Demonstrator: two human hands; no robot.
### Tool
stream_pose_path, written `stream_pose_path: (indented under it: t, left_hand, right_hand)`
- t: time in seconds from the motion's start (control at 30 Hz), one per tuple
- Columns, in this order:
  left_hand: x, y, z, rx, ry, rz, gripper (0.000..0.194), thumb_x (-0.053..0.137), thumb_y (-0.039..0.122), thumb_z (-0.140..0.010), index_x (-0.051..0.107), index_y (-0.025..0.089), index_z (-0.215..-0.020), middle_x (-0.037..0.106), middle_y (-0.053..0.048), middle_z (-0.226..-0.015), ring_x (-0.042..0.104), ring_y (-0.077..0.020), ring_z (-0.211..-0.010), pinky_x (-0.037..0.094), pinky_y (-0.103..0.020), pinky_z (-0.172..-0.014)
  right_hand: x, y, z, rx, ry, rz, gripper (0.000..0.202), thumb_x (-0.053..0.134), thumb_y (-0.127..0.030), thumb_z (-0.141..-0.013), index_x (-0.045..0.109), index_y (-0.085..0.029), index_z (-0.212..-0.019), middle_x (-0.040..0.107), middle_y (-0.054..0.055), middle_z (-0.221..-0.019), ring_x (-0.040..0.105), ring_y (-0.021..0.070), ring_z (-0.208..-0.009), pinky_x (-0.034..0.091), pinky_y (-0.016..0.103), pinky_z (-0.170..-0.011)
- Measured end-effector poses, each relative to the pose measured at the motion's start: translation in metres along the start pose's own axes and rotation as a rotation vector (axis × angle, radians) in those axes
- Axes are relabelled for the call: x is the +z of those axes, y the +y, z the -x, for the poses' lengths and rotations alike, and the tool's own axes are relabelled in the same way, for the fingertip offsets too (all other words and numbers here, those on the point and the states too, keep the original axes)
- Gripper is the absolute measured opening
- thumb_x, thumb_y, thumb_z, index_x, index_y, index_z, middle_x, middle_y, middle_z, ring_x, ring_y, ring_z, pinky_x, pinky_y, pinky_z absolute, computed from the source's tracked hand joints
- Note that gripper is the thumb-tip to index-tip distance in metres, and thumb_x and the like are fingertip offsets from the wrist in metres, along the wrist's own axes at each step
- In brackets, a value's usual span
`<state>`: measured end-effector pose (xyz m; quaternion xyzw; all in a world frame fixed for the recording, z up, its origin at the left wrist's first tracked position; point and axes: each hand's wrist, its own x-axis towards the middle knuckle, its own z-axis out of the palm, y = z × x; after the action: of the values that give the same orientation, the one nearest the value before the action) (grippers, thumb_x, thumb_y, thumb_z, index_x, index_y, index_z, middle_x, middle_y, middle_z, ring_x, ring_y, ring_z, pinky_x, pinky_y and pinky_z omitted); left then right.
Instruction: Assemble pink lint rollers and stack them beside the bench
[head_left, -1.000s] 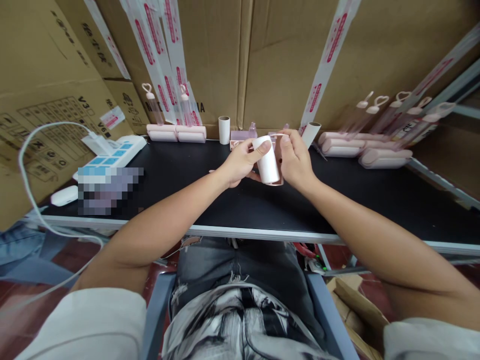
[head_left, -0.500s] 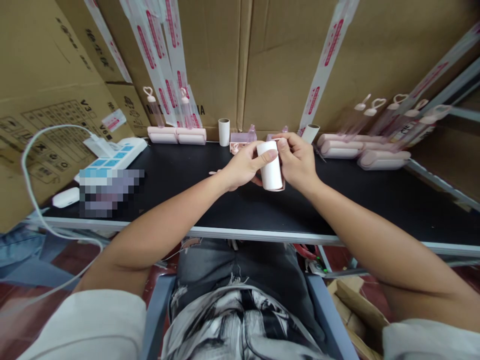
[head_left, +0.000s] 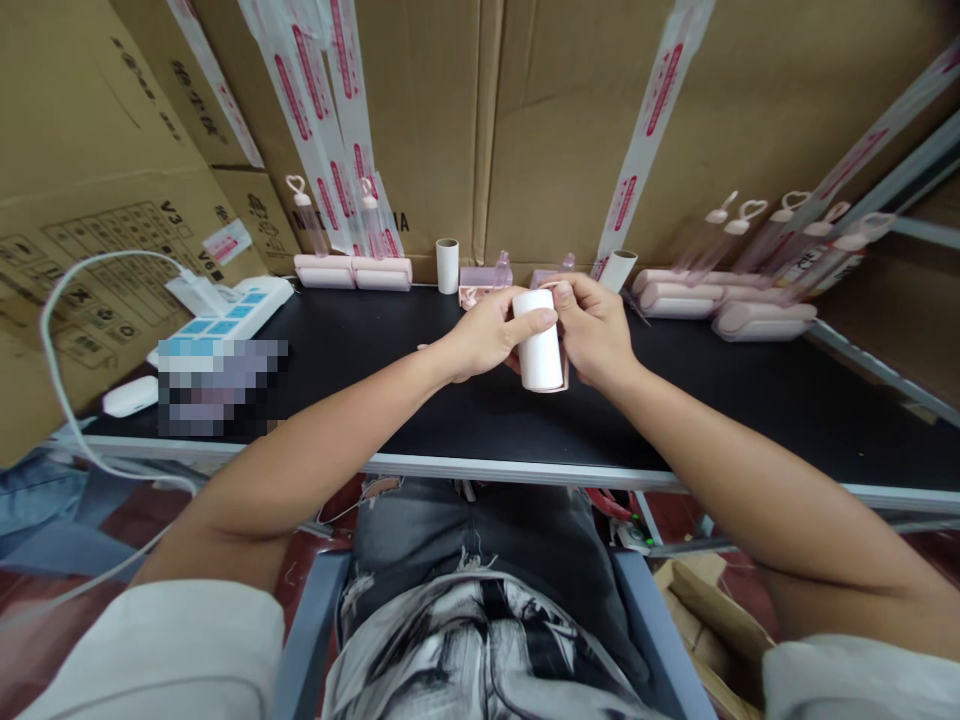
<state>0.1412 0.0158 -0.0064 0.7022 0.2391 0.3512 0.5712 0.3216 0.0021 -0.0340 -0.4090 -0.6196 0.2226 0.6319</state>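
Above the black tabletop, my left hand is closed round a white lint-roller roll, its thumb lying across the front. The roll stands nearly upright, leaning slightly. Behind it a pale pink edge shows, apparently a roller cover. My right hand is closed at the upper right of the roll, its thumb and finger pinching the pink part by the rim. How the roll and the pink part meet is hidden by my fingers.
Pink lint rollers with heart-loop handles stand at the back left and right. White rolls and pinkish clear parts are by the cardboard wall. A power strip with a cable lies left.
The white roll and both hands have come slightly lower and nearer to me. More of the pink edge shows at the roll's right side. Both hands keep their hold.
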Motion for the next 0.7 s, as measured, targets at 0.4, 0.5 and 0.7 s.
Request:
stream_pose_path:
  t: [0.4, 0.5, 0.7]
  left_hand:
    - [-0.002, -0.006, -0.002, 0.004, -0.057, -0.043, 0.072, 0.08, 0.078, -0.083, 0.057, 0.018, -0.116, 0.07, -0.007, -0.098, 0.07, -0.0197, -0.083, 0.057, -0.03, -0.066]
    - [0.0, -0.015, -0.003, 0.055, -0.031, -0.168, 0.07, 0.079, 0.071, -0.088, 0.057, 0.016, -0.126, 0.073, -0.013, -0.115, 0.071, -0.024, -0.098, 0.06, -0.037, -0.083]
    - [0.002, -0.027, -0.006, 0.102, 0.02, -0.257, 0.062, 0.079, 0.06, -0.09, 0.062, 0.013, -0.127, 0.074, -0.018, -0.129, 0.071, -0.0301, -0.116, 0.058, -0.041, -0.098]
  right_hand:
    - [0.003, 0.0, 0.001, 0.135, -0.015, -0.191, 0.055, 0.083, -0.079, -0.081, 0.081, -0.027, -0.1, 0.081, 0.003, -0.098, 0.073, 0.0214, -0.083, 0.061, 0.035, -0.072]
    - [0.004, -0.001, 0.003, 0.116, -0.053, -0.122, 0.063, 0.071, -0.087, -0.087, 0.081, -0.026, -0.1, 0.082, 0.006, -0.099, 0.076, 0.0244, -0.093, 0.064, 0.039, -0.082]
    - [0.0, 0.007, -0.001, 0.026, -0.051, -0.037, 0.074, 0.044, -0.091, -0.098, 0.077, -0.026, -0.111, 0.08, 0.009, -0.108, 0.077, 0.0256, -0.104, 0.064, 0.042, -0.094]
